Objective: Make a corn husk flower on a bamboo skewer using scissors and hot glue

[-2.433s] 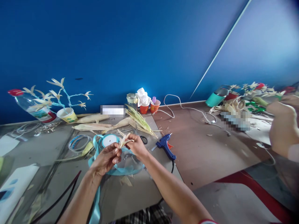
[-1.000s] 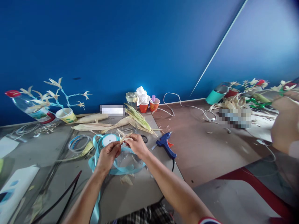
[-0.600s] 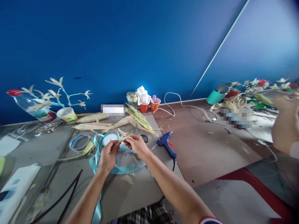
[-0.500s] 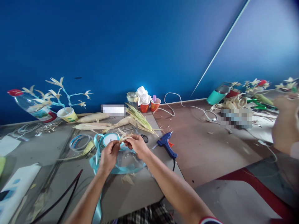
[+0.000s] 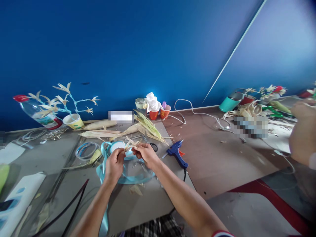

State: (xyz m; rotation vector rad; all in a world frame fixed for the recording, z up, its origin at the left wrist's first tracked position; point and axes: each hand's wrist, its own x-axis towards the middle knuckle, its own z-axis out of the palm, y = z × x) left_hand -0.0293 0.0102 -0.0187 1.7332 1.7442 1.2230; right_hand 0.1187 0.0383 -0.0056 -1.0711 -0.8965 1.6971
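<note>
Between both hands, above the table, is a small flower of pale corn husk strips [image 5: 130,144]. My left hand [image 5: 115,163] pinches its base, fingers closed. My right hand [image 5: 145,154] has thumb and fingertips closed on a strip at its right side. Just beneath lies a loose loop of light blue ribbon [image 5: 138,179], with its spool [image 5: 117,146] partly hidden behind my left hand. The black handle of a pair of scissors [image 5: 154,146] shows beyond my right hand. A blue hot glue gun [image 5: 177,154] lies to the right of that hand.
At the back left, husk flowers on blue stems stand in a paper cup [image 5: 73,121] beside a tilted plastic bottle [image 5: 40,112]. Corn husks [image 5: 148,126] lie along the wall near red paper cups [image 5: 165,112]. A power strip [image 5: 21,197] is front left. Another person's arm [image 5: 302,131] is at right.
The view has shifted slightly, so everything sits a little further right. Both hands keep hold of the husk flower, with only small finger movement.
</note>
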